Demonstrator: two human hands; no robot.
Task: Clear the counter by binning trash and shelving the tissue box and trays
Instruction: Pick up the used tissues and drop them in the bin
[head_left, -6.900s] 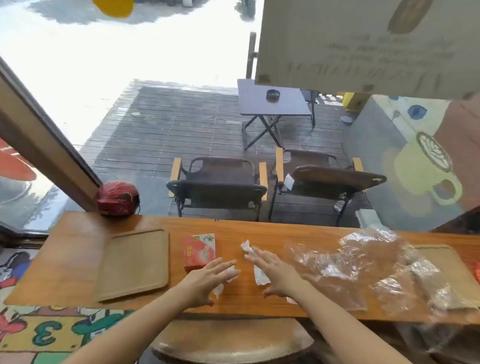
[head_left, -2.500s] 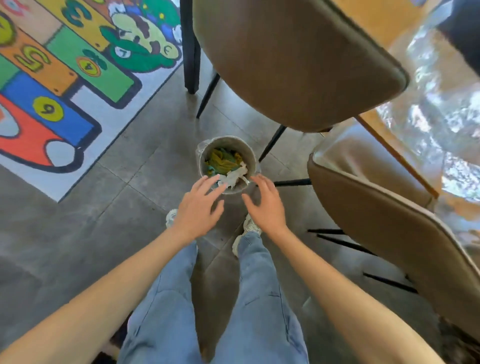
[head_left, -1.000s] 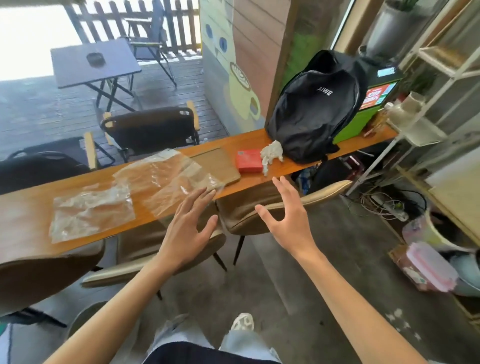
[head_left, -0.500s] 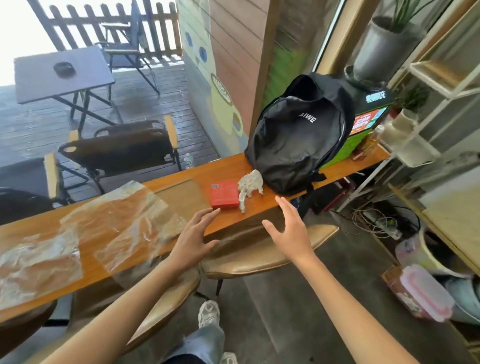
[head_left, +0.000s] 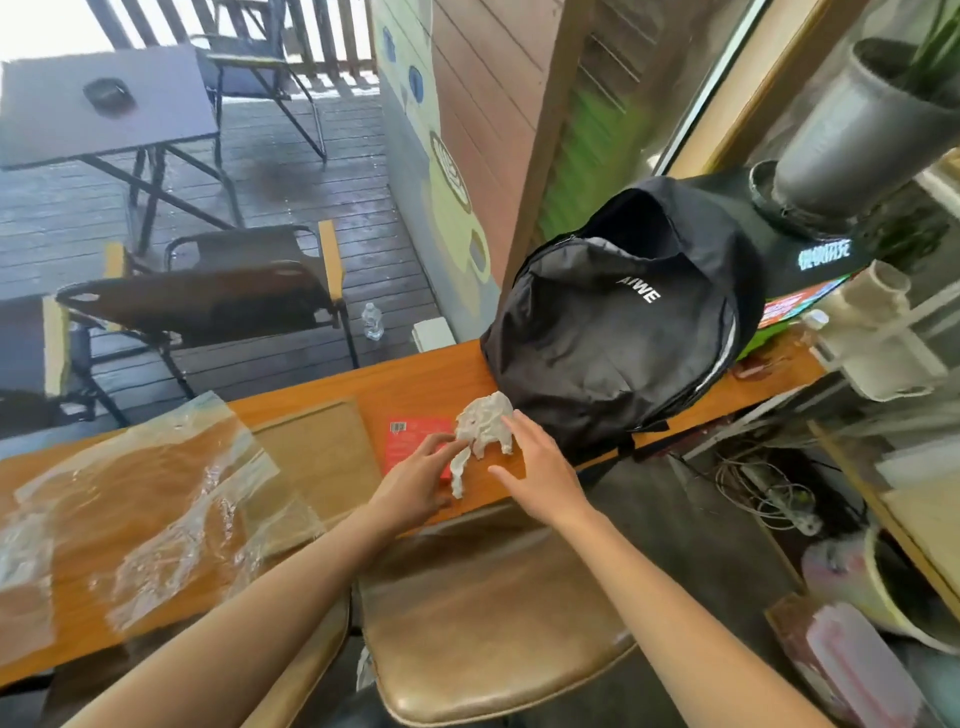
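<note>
Both your bare forearms reach forward from the lower edge of the view, converging toward the centre. Your left hand (head_left: 415, 480) is palm down, its fingers (head_left: 441, 446) extended and loosely spread, not closed. Your right hand (head_left: 540, 465) is likewise palm down and open, thumb splayed inward. Whether either hand makes contact below appears uncertain from this angle.
</note>
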